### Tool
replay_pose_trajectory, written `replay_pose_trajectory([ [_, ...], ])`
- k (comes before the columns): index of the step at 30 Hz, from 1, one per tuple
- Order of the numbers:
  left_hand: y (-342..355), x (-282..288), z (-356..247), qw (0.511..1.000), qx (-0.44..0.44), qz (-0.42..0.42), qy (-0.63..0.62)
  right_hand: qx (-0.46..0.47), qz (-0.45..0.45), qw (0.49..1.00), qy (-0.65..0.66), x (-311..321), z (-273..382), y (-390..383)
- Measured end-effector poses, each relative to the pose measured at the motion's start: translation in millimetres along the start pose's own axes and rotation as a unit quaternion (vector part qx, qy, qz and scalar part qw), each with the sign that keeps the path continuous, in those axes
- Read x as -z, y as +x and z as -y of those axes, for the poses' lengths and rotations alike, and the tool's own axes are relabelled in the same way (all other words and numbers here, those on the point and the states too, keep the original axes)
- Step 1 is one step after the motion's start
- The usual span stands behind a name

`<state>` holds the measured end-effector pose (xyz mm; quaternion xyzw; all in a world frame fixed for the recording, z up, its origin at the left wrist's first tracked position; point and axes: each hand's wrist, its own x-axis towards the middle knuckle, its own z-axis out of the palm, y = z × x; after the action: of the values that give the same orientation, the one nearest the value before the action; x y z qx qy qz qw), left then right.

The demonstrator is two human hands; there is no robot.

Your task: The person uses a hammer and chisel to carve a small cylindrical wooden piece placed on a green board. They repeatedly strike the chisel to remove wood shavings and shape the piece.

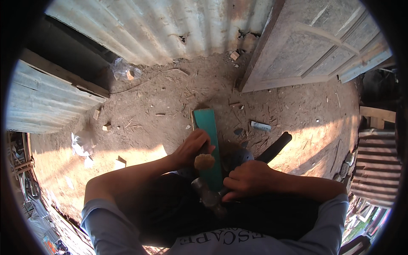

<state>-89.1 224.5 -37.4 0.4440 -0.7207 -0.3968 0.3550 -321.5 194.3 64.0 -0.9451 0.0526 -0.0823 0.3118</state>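
Observation:
A green board (206, 117) lies lengthwise in front of me, its near part passing between my legs. My left hand (193, 146) is closed over the board's left side around a chisel, whose frayed tan handle end (204, 161) points up toward me; its blade is hidden. In my right hand (248, 178), fingers wrapped round the handle, is a hammer. The metal hammer head (207, 196) is close to my lap, just below the chisel's end and apart from it. The dark hammer handle (276, 146) sticks out beyond my right hand.
Wood chips and small blocks (106, 127) litter the dirt floor (170, 100). A short grey metal piece (260, 126) lies right of the board. Corrugated sheets (170, 25) stand at the back, a panelled door (306, 51) at the back right. Plastic bags (83, 144) lie left.

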Motion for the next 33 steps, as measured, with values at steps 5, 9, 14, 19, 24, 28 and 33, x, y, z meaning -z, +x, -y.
replay_pose_trajectory([
  [5,-2,1,4,1.000,-0.019,-0.005,-0.004,-0.018,0.006,1.000,-0.004,15,3,3],
  [9,-3,-1,15,0.998,-0.040,0.032,0.020,-0.134,0.063,0.989,0.012,-5,1,-7],
  [14,-6,2,15,0.998,-0.031,0.048,-0.006,0.006,0.027,0.999,0.017,-1,5,-2],
  [19,-3,18,34,0.998,0.015,0.055,-0.007,-0.130,0.056,0.988,-0.065,-20,-16,-12],
  [24,-12,8,15,0.987,-0.116,0.100,0.049,-0.049,0.016,0.999,0.014,-13,-5,-7],
  [28,-3,1,14,0.983,-0.133,0.110,0.056,-0.049,0.046,0.998,-0.001,-6,-8,-7],
  [33,0,1,9,0.987,-0.102,0.117,0.032,-0.090,0.073,0.993,0.007,13,-6,-10],
])
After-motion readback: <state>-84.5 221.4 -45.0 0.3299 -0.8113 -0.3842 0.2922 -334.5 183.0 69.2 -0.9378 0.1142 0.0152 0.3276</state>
